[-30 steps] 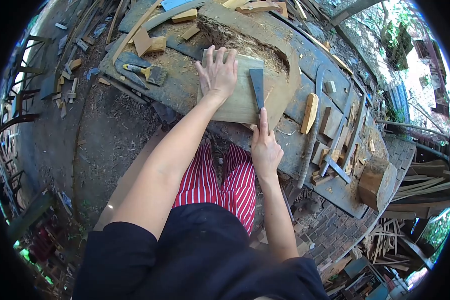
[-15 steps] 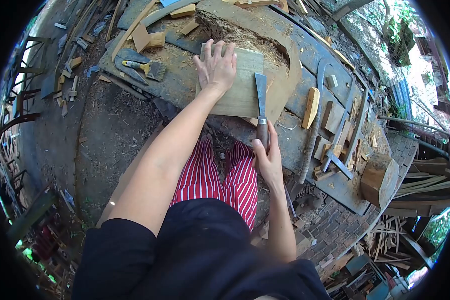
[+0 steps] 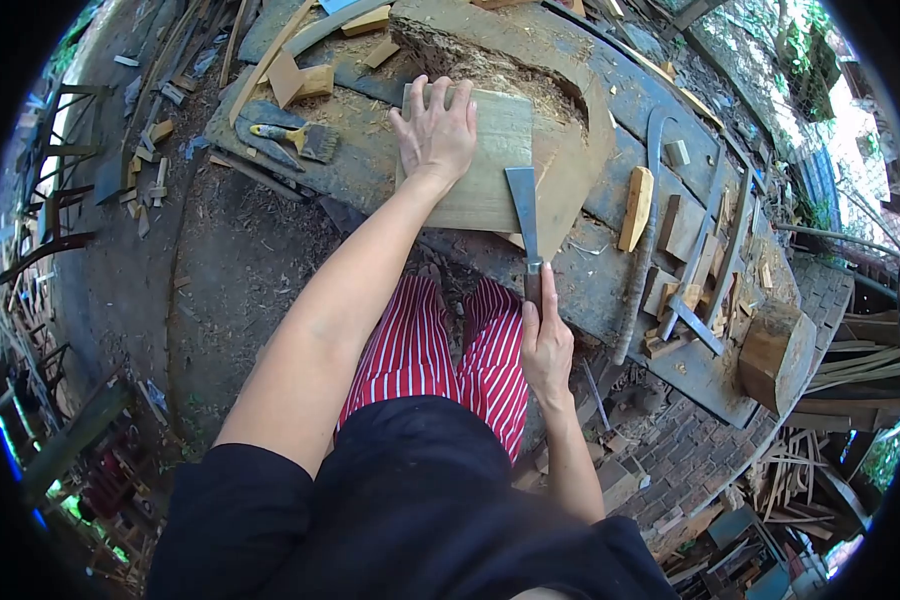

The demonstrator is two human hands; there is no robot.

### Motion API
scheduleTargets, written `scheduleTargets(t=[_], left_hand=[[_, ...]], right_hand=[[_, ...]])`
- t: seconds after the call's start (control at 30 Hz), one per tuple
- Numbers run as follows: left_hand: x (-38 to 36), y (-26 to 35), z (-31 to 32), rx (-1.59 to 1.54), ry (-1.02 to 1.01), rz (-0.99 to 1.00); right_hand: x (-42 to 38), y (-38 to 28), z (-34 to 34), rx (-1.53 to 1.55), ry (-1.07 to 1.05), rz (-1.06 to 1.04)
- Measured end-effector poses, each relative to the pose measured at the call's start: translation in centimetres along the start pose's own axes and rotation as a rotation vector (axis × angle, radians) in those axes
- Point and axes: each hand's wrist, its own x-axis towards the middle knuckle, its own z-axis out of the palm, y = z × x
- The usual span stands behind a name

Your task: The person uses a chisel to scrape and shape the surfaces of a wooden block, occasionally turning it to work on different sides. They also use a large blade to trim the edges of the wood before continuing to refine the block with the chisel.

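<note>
My left hand (image 3: 436, 130) lies on a flat wooden board (image 3: 485, 150), fingers spread over its far left part. The board rests on a thick, hollowed wood block (image 3: 574, 170) at the bench's near edge. In my right hand (image 3: 547, 350) is the dark handle of a wide-bladed chisel (image 3: 526, 215), the index finger stretched along it. Its blade points away from me, and the flared tip overlaps the board's near right corner in this view.
A paintbrush (image 3: 315, 141) lies left on the workbench (image 3: 355, 165). To the right are a yellowish wood piece (image 3: 636, 208), a curved bar (image 3: 642, 250), a try square (image 3: 695, 328) and a large wood block (image 3: 770, 350). Shavings and offcuts are scattered about.
My right hand has drawn the chisel back towards me and slightly right, so its tip sits nearer the board's close edge. My left hand stays on the board.
</note>
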Motion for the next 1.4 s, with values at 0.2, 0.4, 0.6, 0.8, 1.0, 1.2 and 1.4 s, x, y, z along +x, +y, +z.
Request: scheduleTargets(t=[0.2,0.4,0.6,0.8,1.0,1.2,1.4], left_hand=[[-0.2,0.1,-0.2,0.032,-0.017,0.005],[0.0,0.1,-0.2,0.013,0.013,0.001],[-0.1,0.2,-0.2,0.026,0.032,0.018],[0.0,0.1,-0.2,0.002,0.025,0.006],[-0.1,0.1,-0.4,0.019,0.007,0.006],[-0.1,0.2,-0.5,0.004,-0.012,-0.007],[0.0,0.1,-0.5,0.002,-0.002,-0.001]], right_hand=[[4.7,-3.7,-1.2,-0.11,-0.06,0.028],[4.3,-3.7,-0.5,-0.148,-0.046,0.034],[6.6,-4.4,-1.1,-0.26,-0.045,0.073],[4.6,-3.4,-0.5,-0.247,-0.032,0.043],[10.3,-4.3,0.0,-0.259,0.013,-0.012],[5.3,-3.8,-1.0,-0.203,-0.037,0.009],[11.9,-4.9,-0.4,-0.261,-0.023,0.01]])
